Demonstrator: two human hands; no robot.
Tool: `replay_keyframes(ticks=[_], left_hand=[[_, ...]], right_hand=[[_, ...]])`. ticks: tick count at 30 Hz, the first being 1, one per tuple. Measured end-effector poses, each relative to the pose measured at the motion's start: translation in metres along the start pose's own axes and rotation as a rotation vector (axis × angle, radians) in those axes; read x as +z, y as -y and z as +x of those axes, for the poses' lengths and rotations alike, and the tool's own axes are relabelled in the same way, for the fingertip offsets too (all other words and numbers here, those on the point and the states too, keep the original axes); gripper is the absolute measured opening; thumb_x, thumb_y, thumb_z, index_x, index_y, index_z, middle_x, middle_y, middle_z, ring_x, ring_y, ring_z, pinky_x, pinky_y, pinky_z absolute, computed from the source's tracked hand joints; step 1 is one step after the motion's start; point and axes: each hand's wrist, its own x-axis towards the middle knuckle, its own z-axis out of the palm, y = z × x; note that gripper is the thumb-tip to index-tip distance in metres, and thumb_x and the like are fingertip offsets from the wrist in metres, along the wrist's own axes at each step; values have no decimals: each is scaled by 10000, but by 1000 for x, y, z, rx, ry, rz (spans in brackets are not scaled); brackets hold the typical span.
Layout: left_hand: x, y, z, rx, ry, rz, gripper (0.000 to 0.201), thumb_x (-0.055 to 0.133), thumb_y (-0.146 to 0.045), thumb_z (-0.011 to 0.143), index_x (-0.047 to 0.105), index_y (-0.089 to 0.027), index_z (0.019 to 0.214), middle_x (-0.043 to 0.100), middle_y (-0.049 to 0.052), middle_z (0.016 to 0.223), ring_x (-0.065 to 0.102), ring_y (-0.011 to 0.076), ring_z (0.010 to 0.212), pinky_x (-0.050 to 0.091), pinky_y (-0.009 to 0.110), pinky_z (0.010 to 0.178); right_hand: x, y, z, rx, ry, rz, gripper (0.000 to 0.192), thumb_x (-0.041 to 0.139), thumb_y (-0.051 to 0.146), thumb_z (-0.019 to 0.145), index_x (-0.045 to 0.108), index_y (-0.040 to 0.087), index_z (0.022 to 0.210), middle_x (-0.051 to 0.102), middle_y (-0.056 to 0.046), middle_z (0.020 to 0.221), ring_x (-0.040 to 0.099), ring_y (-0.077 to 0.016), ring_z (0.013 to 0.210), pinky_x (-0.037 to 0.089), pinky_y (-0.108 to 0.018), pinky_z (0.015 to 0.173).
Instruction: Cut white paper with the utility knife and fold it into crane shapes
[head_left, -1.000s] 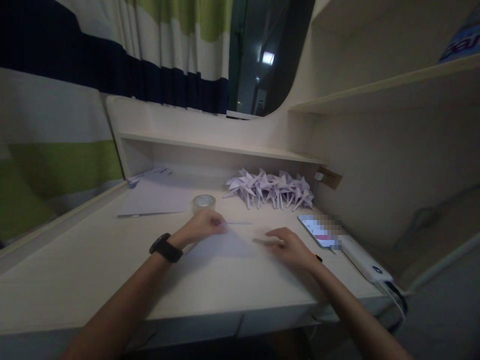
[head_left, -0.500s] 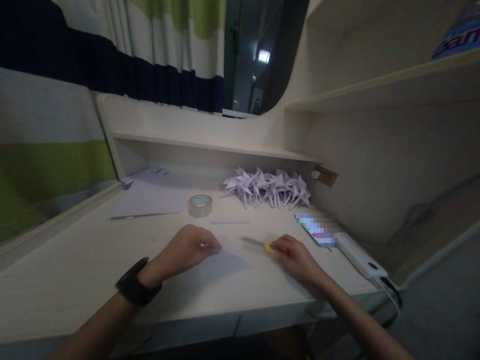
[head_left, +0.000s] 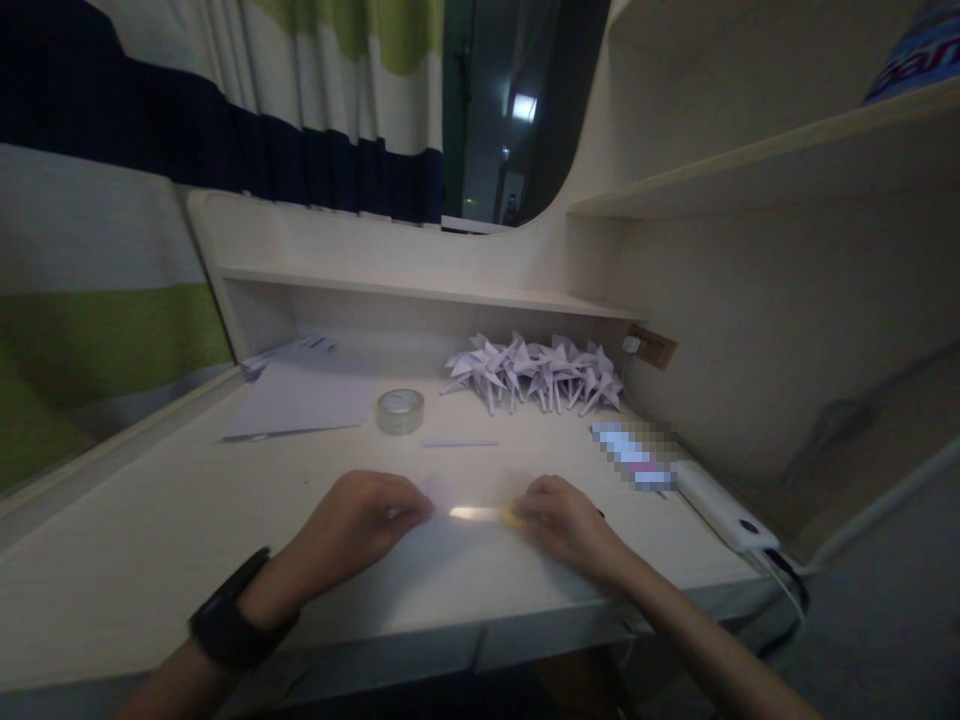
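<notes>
My right hand [head_left: 566,520] is closed around a yellow utility knife [head_left: 512,514]. The knife's bare blade [head_left: 474,514] points left, catching the light. Facing it, my left hand [head_left: 379,515], with a black watch on the wrist, pinches a piece of white paper [head_left: 433,488] that is blurred and hard to tell from the desk. A small gap separates the blade tip from my left fingertips. Beyond the hands a thin rolled paper stick [head_left: 460,442] lies on the desk, and behind it stands a roll of clear tape [head_left: 400,411].
Several folded paper pinwheels [head_left: 532,372] are heaped under the back shelf. White paper sheets [head_left: 304,395] lie at the back left. On the right are a phone [head_left: 630,455] and a white power strip [head_left: 724,512] with cables. A curtain [head_left: 112,240] hangs at the left.
My right hand has moved left with the knife, bringing the blade closer to my left hand. The blade has turned level and shines. My left hand has shifted slightly left and down.
</notes>
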Motion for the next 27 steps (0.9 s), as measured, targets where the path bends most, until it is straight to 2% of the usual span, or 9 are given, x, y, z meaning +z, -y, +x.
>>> replay_keyframes(ticks=[5,14,16,18,20,21,24,27], left_hand=[[-3,2,11,-106,0,-19,179,568,-241,856,733,-193,805,741,23,795,677,169,742,460,237,667],[7,16,24,-150,50,167,264,507,-298,879,723,-180,783,738,47,775,677,189,736,458,255,657],[13,19,21,-156,11,224,247,508,-299,876,714,-175,934,740,70,889,681,218,811,488,303,715],[21,18,17,-154,-115,308,359,529,-295,863,611,-157,1184,682,120,1122,644,263,988,489,388,836],[31,13,13,-70,-217,401,460,528,-280,865,502,-162,1308,545,142,1329,502,292,1213,406,460,986],[37,10,11,-16,-217,433,446,511,-272,878,498,-172,1313,493,138,1381,424,297,1284,349,483,1038],[55,2,7,100,-18,415,363,428,-315,937,540,-227,1271,469,94,1410,363,276,1331,261,492,1096],[71,5,6,54,143,368,419,318,-402,972,463,-290,1349,393,61,1468,301,292,1365,211,545,1099]], right_hand=[[0,1,7,10,86,53,163,617,206,817,727,210,937,629,-66,889,572,-184,816,434,-282,720],[3,-6,10,5,158,131,190,651,247,808,732,220,978,657,-60,895,599,-178,804,439,-279,734],[3,-6,11,15,158,129,185,653,254,809,735,218,970,658,-60,884,600,-178,796,440,-280,729],[3,-5,12,24,161,130,179,650,250,810,735,217,964,660,-57,875,601,-176,785,441,-281,723],[2,-4,12,35,163,129,176,653,248,807,736,216,959,662,-57,869,601,-175,778,443,-283,718],[3,-3,12,41,163,128,177,655,248,805,737,215,958,663,-57,869,601,-176,778,443,-283,717],[5,-5,12,53,153,132,173,660,252,799,741,213,946,665,-56,865,602,-178,779,442,-280,716],[7,-7,12,59,149,146,169,660,260,795,744,213,933,666,-51,861,602,-172,755,441,-270,696]])
